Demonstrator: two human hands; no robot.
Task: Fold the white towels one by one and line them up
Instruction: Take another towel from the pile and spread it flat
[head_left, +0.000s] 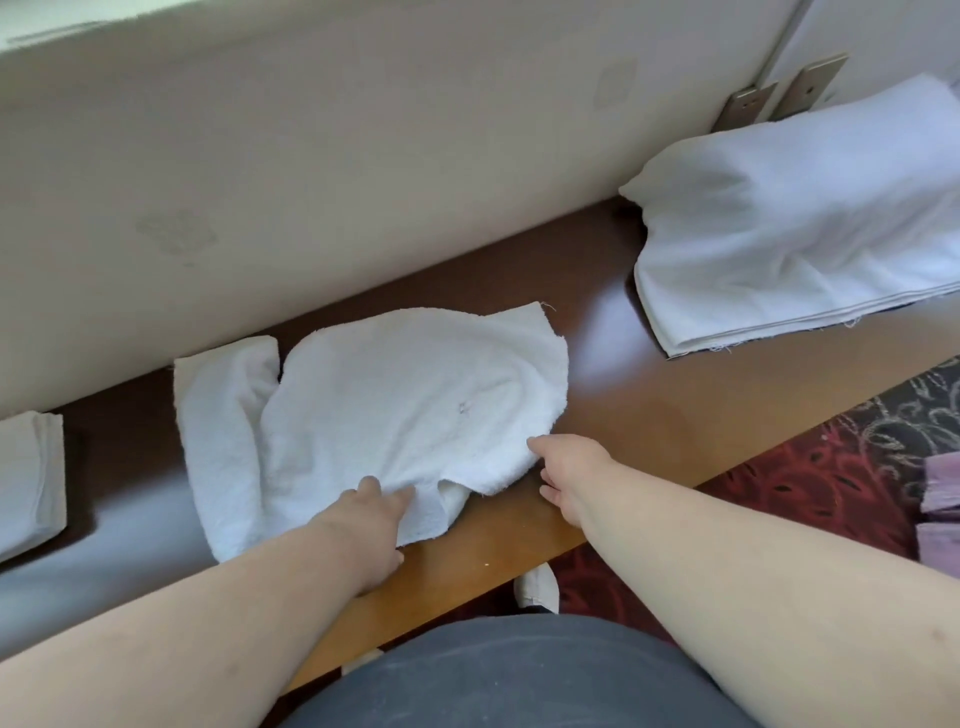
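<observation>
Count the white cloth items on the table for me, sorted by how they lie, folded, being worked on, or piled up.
Folded towel: 2, one at the left edge, one beside the middle towel
Towel under both hands: 1
White pile at right: 1; its layers can't be counted
Total: 4

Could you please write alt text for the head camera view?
Both hands, left and right, grip the near edge of a rumpled white terry towel on a brown wooden table; a white folded stack lies far right.

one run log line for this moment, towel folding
step: folding middle towel | left hand: holds near edge | right hand: at near edge, grip unclear | folded towel at left | pile at right
</observation>
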